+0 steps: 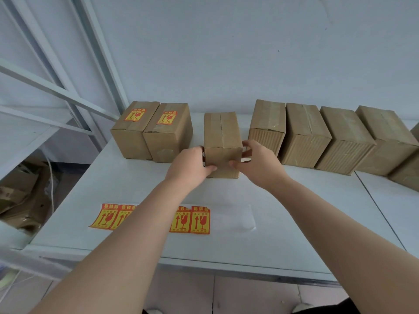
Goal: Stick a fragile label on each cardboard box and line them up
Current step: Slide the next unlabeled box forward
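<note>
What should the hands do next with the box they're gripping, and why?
Probably let go with one hand and take a label from the near strip: the held box has a bare top, while the two boxes on its left already carry labels.

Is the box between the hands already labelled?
Not labelled: the box shows bare cardboard on top, unlike the left box.
</note>
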